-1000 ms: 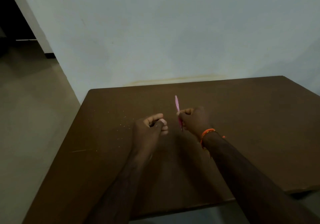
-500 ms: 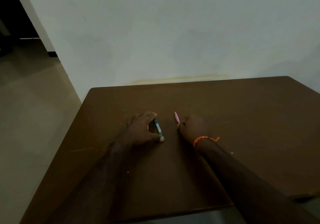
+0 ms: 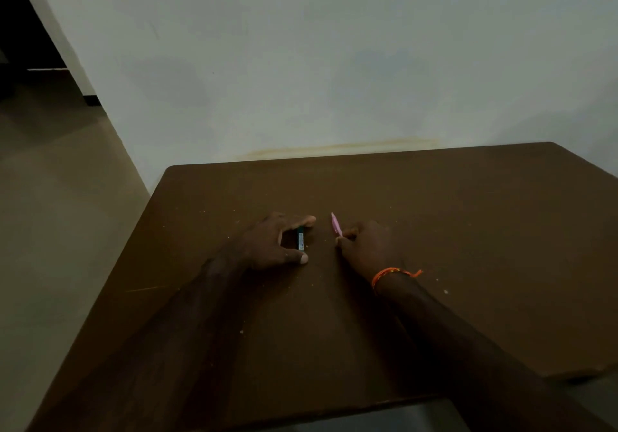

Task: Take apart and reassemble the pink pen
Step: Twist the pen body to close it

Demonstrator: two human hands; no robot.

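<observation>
One pink pen (image 3: 335,224) in right hand (image 3: 366,247)

Both forearms stretched forward and low, left hand (image 3: 271,244) palm down, thumb and forefinger spread in a wide C, right hand (image 3: 366,247) curled loosely, fingertips pinched together, orange thread band (image 3: 389,272) tied round right wrist

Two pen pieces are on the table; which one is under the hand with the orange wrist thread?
The pink piece, held by the right hand. The dark teal piece lies between the left hand's thumb and fingers.
</observation>
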